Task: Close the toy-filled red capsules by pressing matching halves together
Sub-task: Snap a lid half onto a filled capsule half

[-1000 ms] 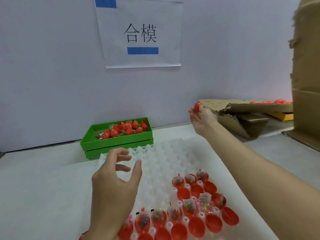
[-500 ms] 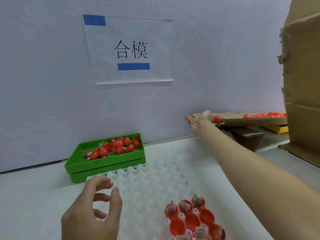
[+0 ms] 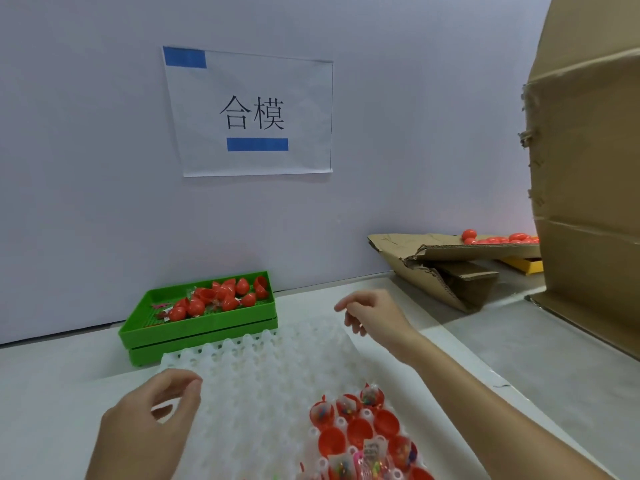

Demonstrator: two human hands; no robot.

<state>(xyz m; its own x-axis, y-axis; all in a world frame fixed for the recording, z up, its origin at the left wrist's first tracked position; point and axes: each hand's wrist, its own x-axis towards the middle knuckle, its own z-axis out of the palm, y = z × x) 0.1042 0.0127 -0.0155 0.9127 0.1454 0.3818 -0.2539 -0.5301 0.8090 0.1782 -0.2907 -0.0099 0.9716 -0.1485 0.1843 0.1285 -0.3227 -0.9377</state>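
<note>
Open red plastic capsule halves [image 3: 360, 429], several holding small bagged toys, are sitting in the near right cells of the white moulded plastic cell tray [image 3: 263, 382].

Both hands are hovering empty over the tray: the left hand [image 3: 152, 420] is curling loosely over its near left part, and the right hand [image 3: 372, 317] is hanging slack-fingered above its far right corner. The tray's far and left cells are lying bare, its far edge just beside the green plastic bin [image 3: 204, 329] of loose red halves. Right of the tray, bare tabletop is running to the torn brown cardboard box [image 3: 440, 258] carrying closed red capsules [image 3: 498, 237]. Against the earlier frame, the right hand is no longer stretched out at the box; it is now back over the tray, with nothing held.
</note>
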